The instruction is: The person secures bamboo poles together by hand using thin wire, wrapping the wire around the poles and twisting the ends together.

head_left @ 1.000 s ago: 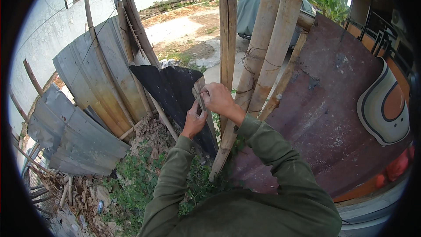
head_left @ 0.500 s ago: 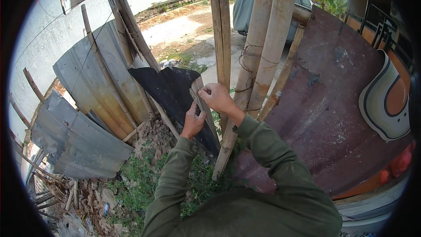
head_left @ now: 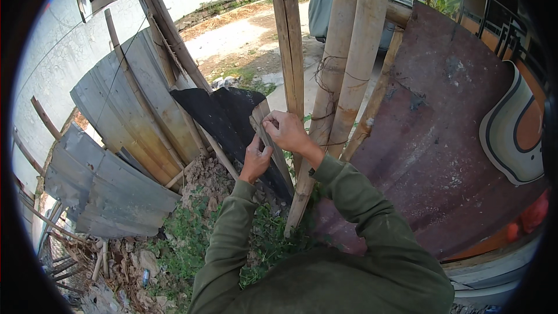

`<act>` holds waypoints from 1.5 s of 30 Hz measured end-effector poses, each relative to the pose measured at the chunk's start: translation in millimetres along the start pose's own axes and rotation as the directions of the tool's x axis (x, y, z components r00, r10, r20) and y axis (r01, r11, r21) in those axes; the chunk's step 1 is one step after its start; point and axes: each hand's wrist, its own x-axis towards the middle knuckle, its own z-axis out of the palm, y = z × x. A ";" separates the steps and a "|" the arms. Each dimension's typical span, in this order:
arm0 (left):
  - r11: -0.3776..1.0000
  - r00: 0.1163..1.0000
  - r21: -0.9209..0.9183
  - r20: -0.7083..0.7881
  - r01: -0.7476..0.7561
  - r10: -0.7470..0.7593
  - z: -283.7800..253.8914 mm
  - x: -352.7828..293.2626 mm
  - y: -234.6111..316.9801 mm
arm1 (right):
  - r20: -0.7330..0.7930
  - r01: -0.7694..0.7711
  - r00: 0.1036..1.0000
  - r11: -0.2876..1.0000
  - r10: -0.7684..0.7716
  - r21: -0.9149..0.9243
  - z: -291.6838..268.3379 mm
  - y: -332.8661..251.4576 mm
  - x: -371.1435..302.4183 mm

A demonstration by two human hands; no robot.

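In the middle, a black corrugated sheet (head_left: 224, 117) hangs along an upright wooden slat (head_left: 281, 164). A short, thin wooden strip (head_left: 256, 124) lies against the slat's upper part, between my hands. My left hand (head_left: 256, 161) is closed round the strip's lower part, its index finger pointing up along it. Just above and to the right, my right hand (head_left: 289, 132) is closed in a pinch at the strip's upper part. Whatever lies between its fingertips is hidden or too small to name. The two hands are close together, both sleeves dark green.
Thick bamboo poles (head_left: 332, 75) bound with wire and a wooden post (head_left: 289, 40) rise right of my hands. Farther right leans a dark red metal sheet (head_left: 430, 139). Grey corrugated sheets (head_left: 110, 180) stand left. Green weeds (head_left: 192, 244) and rubble lie below; a covered car (head_left: 324, 9) stands behind.
The whole view has shifted slightly. Both hands stay at the wooden strip with nearly the same grip, and the sheets and poles keep their places.
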 end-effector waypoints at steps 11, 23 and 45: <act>0.994 0.991 -0.030 0.086 0.104 -0.101 -0.6 3.5 8.6 | -0.075 0.097 0.992 0.988 -0.106 -0.119 6.9 10.7 -1.1; 1.000 1.000 -0.008 0.015 -0.015 0.015 1.2 3.8 4.5 | -0.095 0.039 0.993 0.963 -0.067 -0.267 13.7 -3.4 -1.3; 1.000 1.000 0.008 -0.007 -0.005 0.005 -0.7 3.4 -5.6 | -0.057 0.166 0.978 0.917 -0.199 -0.362 11.2 -5.2 0.9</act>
